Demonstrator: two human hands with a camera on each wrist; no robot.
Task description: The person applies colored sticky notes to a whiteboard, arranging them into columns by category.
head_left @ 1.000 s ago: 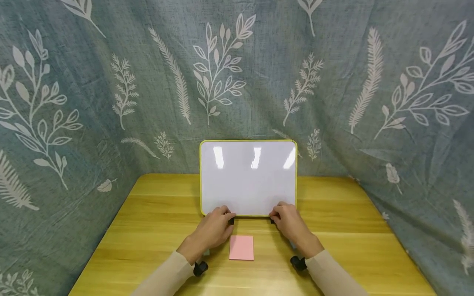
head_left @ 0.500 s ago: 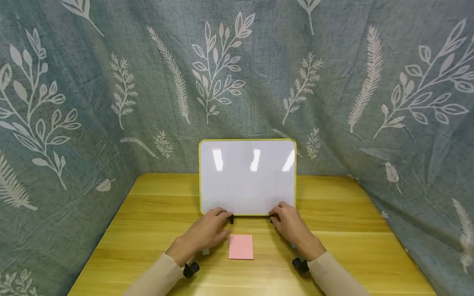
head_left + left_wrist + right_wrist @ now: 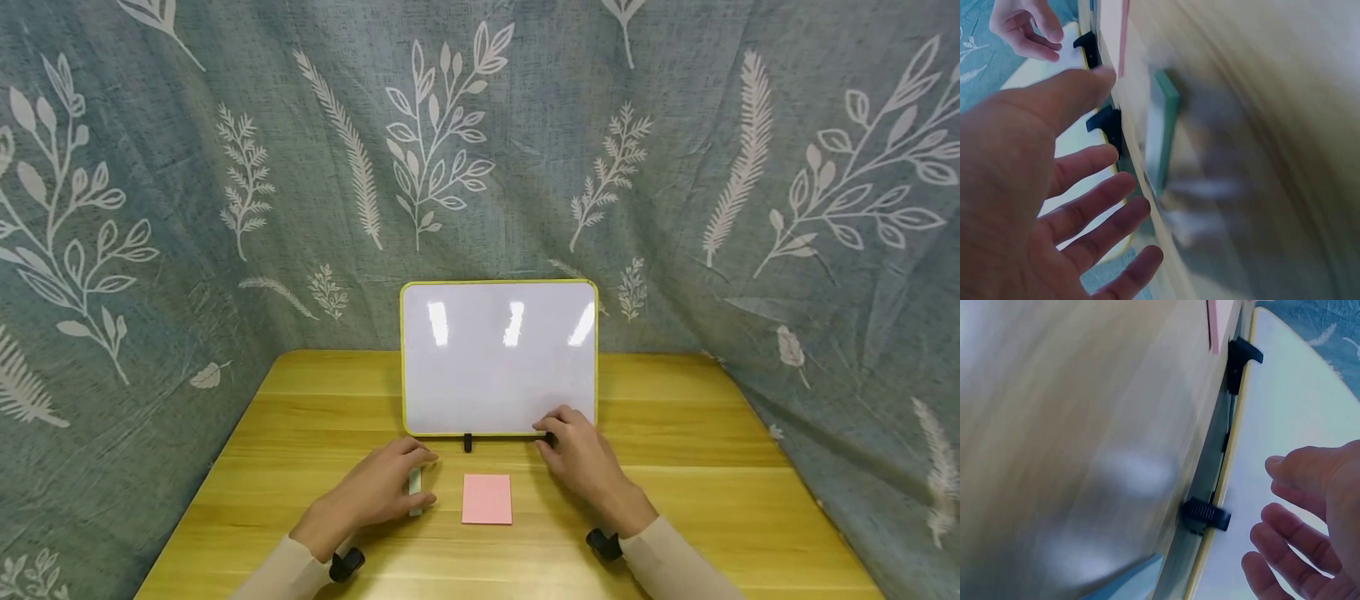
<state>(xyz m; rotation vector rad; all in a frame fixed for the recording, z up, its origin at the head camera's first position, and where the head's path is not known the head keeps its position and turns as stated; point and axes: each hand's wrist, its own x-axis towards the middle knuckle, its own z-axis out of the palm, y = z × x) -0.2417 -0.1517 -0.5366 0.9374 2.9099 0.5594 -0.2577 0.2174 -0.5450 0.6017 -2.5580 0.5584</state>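
A whiteboard (image 3: 498, 367) with a yellow rim stands tilted back in black clips. My left hand (image 3: 375, 487) hovers over the table, fingers spread and holding nothing. Partly covered by it in the head view is a pale pad with green edges (image 3: 1163, 131), like a sticky note pad; the left wrist view shows it apart from the fingers. Close to the board's lower right side is my right hand (image 3: 581, 454), fingers loosely bent. In the right wrist view it is apart from the black clip (image 3: 1205, 515). The left clip (image 3: 468, 442) is in full sight.
Between the hands lies a pink square pad (image 3: 487, 499) on the wooden table (image 3: 712, 500). A blue-edged pad (image 3: 1132, 581) shows at the bottom of the right wrist view. Leaf-patterned cloth (image 3: 517, 167) hangs behind the table and along both sides.
My left hand has let go of the left clip and moved back toward the lower left, uncovering that clip. My right hand's fingers have loosened and come off the right clip.
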